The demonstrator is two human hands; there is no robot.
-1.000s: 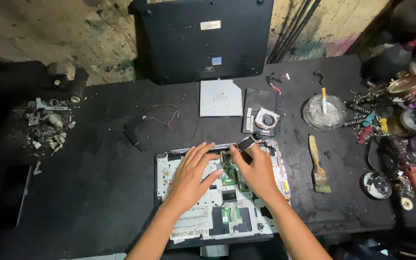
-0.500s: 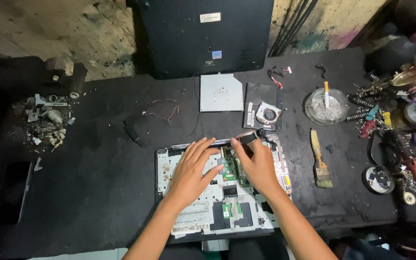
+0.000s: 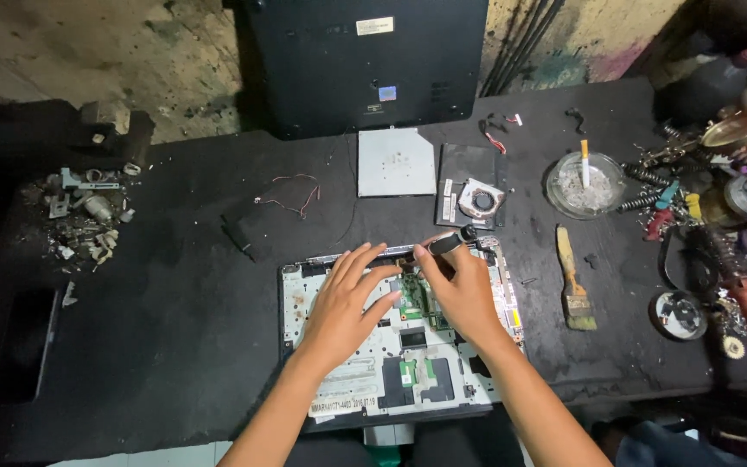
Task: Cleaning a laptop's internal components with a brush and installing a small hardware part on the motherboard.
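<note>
An opened laptop chassis (image 3: 365, 372) with silver inner plate and green circuit boards lies on the black table in front of me. My left hand (image 3: 343, 303) rests flat on its upper middle, fingers spread toward the top edge. My right hand (image 3: 460, 290) sits beside it on the right and pinches a small black part (image 3: 447, 243) at the chassis's top right corner. A green board (image 3: 414, 298) shows between the two hands.
Behind the chassis lie a silver optical drive (image 3: 396, 162), a cooling fan unit (image 3: 475, 198), a black laptop cover (image 3: 365, 60) and thin loose wires (image 3: 291, 195). Right side: a paintbrush (image 3: 573, 281), a glass ashtray (image 3: 584, 184), assorted tools. A scrap pile (image 3: 79, 216) sits left.
Both hands stay on the chassis with only small finger shifts. The camera view has drifted slightly, so the table appears a little lower in the picture.
</note>
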